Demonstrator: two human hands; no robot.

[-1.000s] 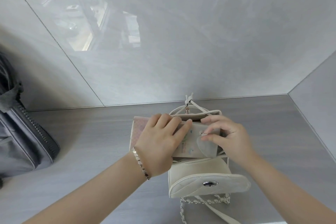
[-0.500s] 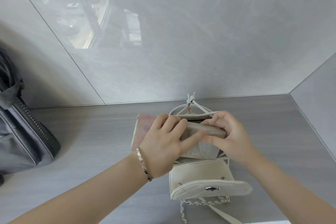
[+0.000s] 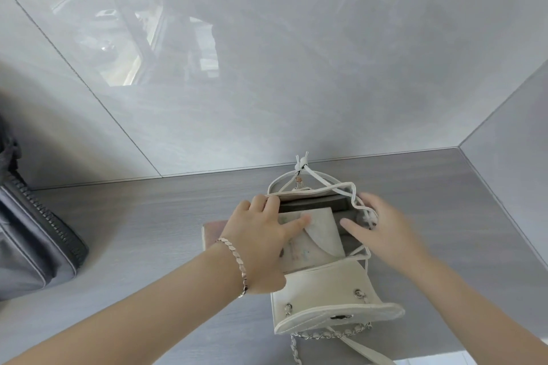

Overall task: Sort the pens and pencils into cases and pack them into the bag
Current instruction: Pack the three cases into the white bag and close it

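Pressing flat on the pale case (image 3: pixel 311 241) (half inside the white bag (image 3: pixel 326 302)), the left hand (image 3: pixel 258 246) grips nothing. The right hand (image 3: pixel 385 231) hovers open beside it, blurred.

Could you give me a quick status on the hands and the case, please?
Left hand pressing pale case into open cream bag. Right hand open at bag's right edge. Pink case on the counter beside it.

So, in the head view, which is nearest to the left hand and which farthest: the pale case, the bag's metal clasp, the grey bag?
From the left hand:
1. Pale case, under its fingers, in the cream bag's mouth.
2. Metal clasp, on the near flap, to the right.
3. Grey bag, at the far left edge.
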